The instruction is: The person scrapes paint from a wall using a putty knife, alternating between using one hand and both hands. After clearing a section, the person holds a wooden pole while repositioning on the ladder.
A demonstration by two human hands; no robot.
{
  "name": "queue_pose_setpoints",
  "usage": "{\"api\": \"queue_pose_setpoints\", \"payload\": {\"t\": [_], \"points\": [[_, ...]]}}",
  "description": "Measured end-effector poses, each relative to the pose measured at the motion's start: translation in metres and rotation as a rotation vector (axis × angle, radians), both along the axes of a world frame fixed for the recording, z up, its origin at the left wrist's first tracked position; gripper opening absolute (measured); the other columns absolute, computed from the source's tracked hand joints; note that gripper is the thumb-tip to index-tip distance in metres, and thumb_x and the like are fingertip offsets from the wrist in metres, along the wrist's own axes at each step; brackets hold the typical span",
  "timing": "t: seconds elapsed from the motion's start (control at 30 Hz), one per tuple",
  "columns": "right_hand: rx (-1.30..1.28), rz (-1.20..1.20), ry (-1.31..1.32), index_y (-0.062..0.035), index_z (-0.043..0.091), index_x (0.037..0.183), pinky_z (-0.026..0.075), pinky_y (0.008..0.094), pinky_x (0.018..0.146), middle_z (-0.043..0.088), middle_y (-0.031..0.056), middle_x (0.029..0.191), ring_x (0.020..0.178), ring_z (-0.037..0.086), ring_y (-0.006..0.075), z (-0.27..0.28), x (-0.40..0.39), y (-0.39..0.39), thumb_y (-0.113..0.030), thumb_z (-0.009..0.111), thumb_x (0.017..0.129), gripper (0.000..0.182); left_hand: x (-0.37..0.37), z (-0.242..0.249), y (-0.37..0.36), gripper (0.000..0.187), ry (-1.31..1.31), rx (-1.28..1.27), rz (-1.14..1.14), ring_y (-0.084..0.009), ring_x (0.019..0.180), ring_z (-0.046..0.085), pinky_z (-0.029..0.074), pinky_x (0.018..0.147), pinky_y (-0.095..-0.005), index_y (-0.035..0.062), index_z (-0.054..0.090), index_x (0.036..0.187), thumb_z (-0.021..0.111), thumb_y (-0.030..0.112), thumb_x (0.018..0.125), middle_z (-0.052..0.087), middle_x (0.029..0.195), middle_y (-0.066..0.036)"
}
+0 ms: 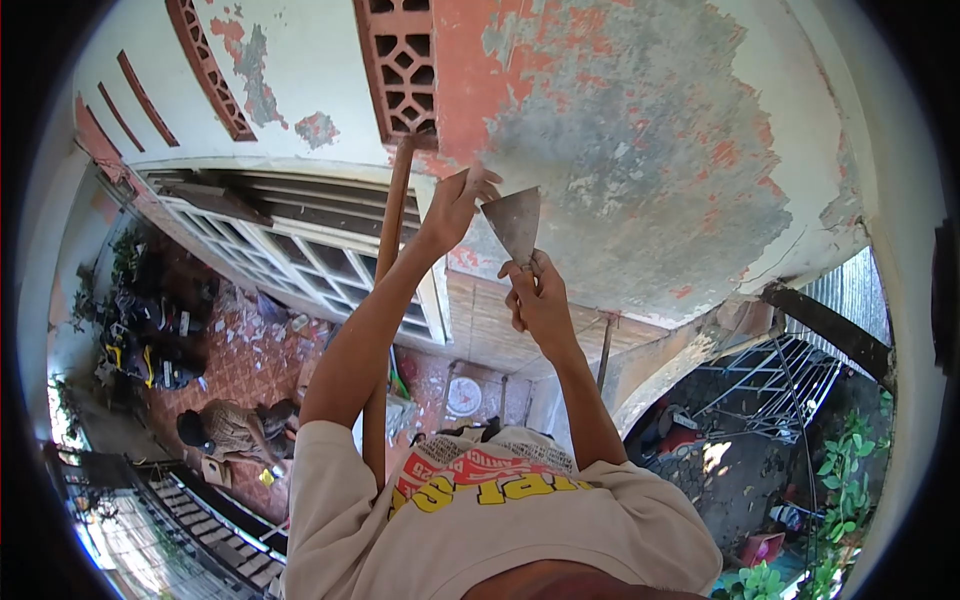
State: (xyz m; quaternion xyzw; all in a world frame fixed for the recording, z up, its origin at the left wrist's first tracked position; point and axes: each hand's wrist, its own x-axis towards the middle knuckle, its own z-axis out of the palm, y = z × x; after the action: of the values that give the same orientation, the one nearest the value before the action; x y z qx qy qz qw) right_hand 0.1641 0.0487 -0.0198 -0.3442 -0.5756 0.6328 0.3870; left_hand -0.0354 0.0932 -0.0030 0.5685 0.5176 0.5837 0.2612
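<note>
My right hand (537, 297) is closed around the handle of a putty knife (515, 222), its wide metal blade pointing up and slightly left. My left hand (460, 207) is raised just left of the blade, fingers apart and fingertips close to the blade's corner. Behind both hands stands a wall (630, 150) where paint has come off, leaving grey and reddish patches with ragged white paint around them. A brown wooden pole (396, 215) runs upright past my left forearm, its top at the decorative vent block (404, 75).
To the left is a louvred window (310, 255) with a white frame. Far below, a person (230, 425) crouches on the tiled floor (250, 350), where debris lies scattered. A dark beam (830, 330) juts out at right, above a metal rack (770, 390) and green plants (845, 480).
</note>
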Motion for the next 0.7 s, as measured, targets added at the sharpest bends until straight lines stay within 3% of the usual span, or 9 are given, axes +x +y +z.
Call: {"api": "queue_pose_setpoints", "payload": {"t": [0.07, 0.1, 0.23, 0.33, 0.43, 0.57, 0.67, 0.7], "points": [[0.002, 0.025, -0.055, -0.0016, 0.054, 0.122, 0.036, 0.0221, 0.044, 0.058, 0.0015, 0.081, 0.05, 0.041, 0.0035, 0.0, 0.002, -0.011, -0.014, 0.057, 0.098, 0.027, 0.006, 0.003, -0.005, 0.06, 0.028, -0.077, -0.069, -0.0207, 0.072, 0.059, 0.048, 0.072, -0.0348, -0.0076, 0.067, 0.091, 0.036, 0.042, 0.106, 0.067, 0.076, -0.016], [0.06, 0.027, -0.075, -0.0006, 0.054, 0.121, 0.036, 0.0239, 0.046, 0.057, 0.0024, 0.076, 0.051, 0.041, 0.0055, -0.001, 0.001, -0.013, -0.015, 0.056, 0.099, 0.027, 0.016, 0.007, -0.008, 0.069, 0.029, -0.073, 0.035, -0.0228, 0.06, 0.05, 0.044, 0.064, -0.039, -0.0078, 0.061, 0.07, 0.035, 0.045, 0.106, 0.056, 0.061, -0.017], [0.181, -0.013, -0.195, 0.0028, 0.058, 0.103, 0.037, 0.0315, 0.049, 0.054, 0.0081, 0.061, 0.05, 0.041, 0.0119, -0.006, -0.009, -0.028, -0.019, 0.058, 0.099, 0.022, 0.024, 0.005, -0.01, 0.075, 0.158, -0.092, 0.124, -0.0283, 0.05, 0.032, 0.033, 0.056, -0.0463, -0.0042, 0.042, 0.054, 0.035, 0.05, 0.105, 0.032, 0.05, -0.017], [0.209, -0.078, -0.337, 0.0044, 0.057, 0.089, 0.037, 0.0372, 0.05, 0.047, 0.0134, 0.055, 0.048, 0.04, 0.0184, -0.004, -0.016, -0.039, -0.02, 0.061, 0.098, 0.027, 0.023, 0.003, -0.01, 0.077, 0.112, -0.186, 0.085, -0.0261, 0.05, 0.032, 0.033, 0.055, -0.0444, -0.0027, 0.041, 0.053, 0.034, 0.054, 0.104, 0.032, 0.049, -0.014], [0.399, -0.039, -0.444, 0.0059, 0.055, 0.081, 0.036, 0.0412, 0.05, 0.047, 0.0184, 0.056, 0.048, 0.038, 0.0268, 0.0, -0.016, -0.037, -0.022, 0.062, 0.097, 0.033, 0.023, -0.002, -0.01, 0.078, 0.061, -0.212, 0.08, -0.0225, 0.05, 0.031, 0.032, 0.054, -0.0418, 0.0008, 0.04, 0.051, 0.032, 0.058, 0.103, 0.031, 0.048, -0.009], [0.434, 0.017, -0.492, 0.0053, 0.052, 0.077, 0.035, 0.0441, 0.051, 0.048, 0.0225, 0.056, 0.05, 0.041, 0.0397, 0.013, -0.012, -0.036, -0.024, 0.063, 0.097, 0.037, 0.021, 0.001, -0.011, 0.076, 0.003, -0.206, 0.008, -0.0173, 0.049, 0.031, 0.031, 0.053, -0.0382, 0.0051, 0.037, 0.05, 0.031, 0.06, 0.102, 0.03, 0.049, -0.003], [0.486, 0.003, -0.503, 0.0051, 0.052, 0.077, 0.036, 0.0465, 0.053, 0.049, 0.0232, 0.056, 0.051, 0.046, 0.0423, 0.004, -0.012, -0.037, -0.023, 0.062, 0.097, 0.035, 0.024, 0.0, -0.011, 0.076, -0.04, -0.196, -0.02, -0.0149, 0.05, 0.03, 0.031, 0.053, -0.0365, 0.0062, 0.036, 0.05, 0.032, 0.061, 0.102, 0.03, 0.049, -0.001], [0.489, -0.004, -0.489, 0.0056, 0.052, 0.077, 0.036, 0.0448, 0.052, 0.047, 0.0219, 0.056, 0.05, 0.042, 0.0368, 0.002, -0.012, -0.037, -0.022, 0.063, 0.096, 0.036, 0.024, -0.001, -0.01, 0.076, -0.044, -0.19, -0.025, -0.0146, 0.05, 0.03, 0.031, 0.053, -0.0363, 0.0063, 0.036, 0.049, 0.032, 0.061, 0.101, 0.03, 0.049, -0.001]]}}
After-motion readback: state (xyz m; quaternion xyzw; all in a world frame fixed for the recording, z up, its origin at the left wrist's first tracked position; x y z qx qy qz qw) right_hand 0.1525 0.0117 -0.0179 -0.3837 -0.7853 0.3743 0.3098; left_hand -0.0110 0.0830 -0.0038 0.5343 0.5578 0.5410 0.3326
